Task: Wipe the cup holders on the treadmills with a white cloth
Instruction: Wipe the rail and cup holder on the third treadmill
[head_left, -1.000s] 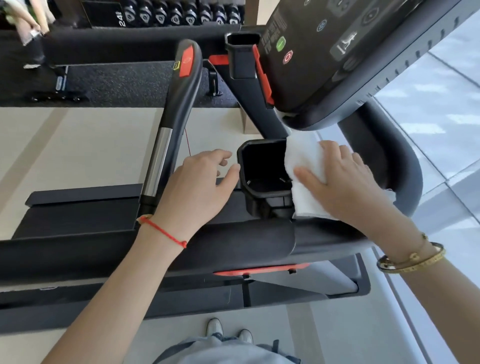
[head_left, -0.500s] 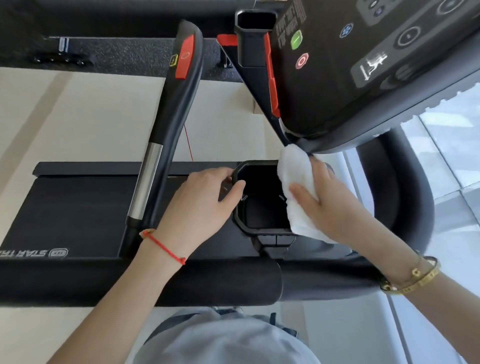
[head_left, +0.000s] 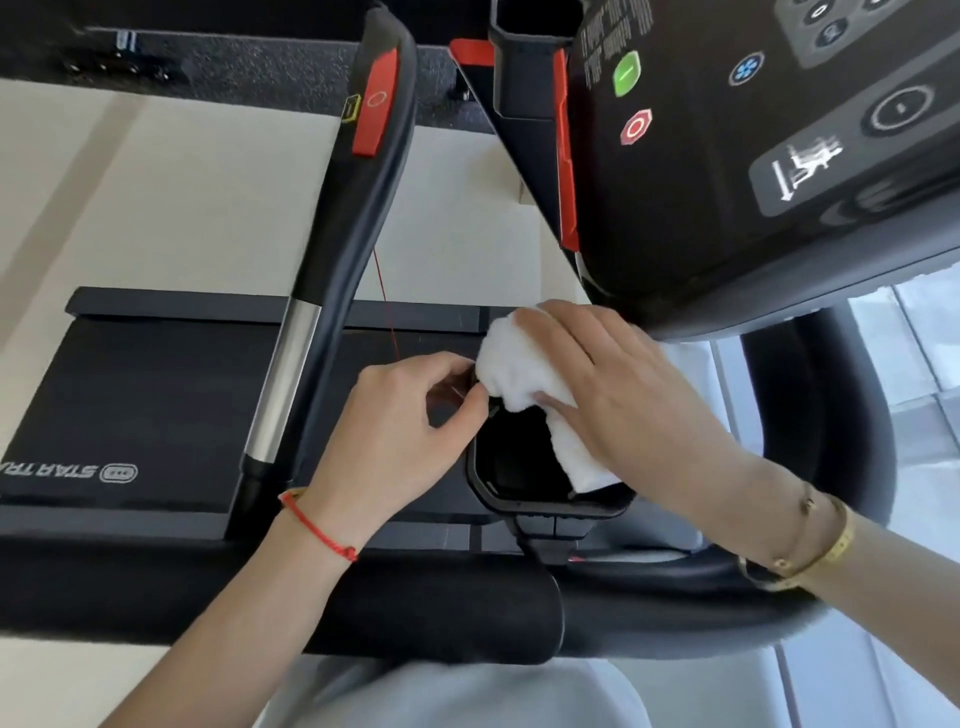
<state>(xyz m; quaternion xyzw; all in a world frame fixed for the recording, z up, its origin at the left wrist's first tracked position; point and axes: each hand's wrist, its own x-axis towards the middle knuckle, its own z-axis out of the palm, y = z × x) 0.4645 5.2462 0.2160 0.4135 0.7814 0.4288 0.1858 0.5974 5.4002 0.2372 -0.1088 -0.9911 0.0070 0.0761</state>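
Right hand (head_left: 618, 400) clutches a white cloth (head_left: 524, 384) on the cup holder (head_left: 550, 506) rim; left hand (head_left: 400, 431) pinches the rim's left edge.

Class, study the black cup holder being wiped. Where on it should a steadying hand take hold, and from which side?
Grip the cup holder by its left rim, coming from the left. The right hand presses the white cloth over the far and right rim, so that side is taken; the left hand already sits at the left edge, where the raised lip offers a likely pinch.
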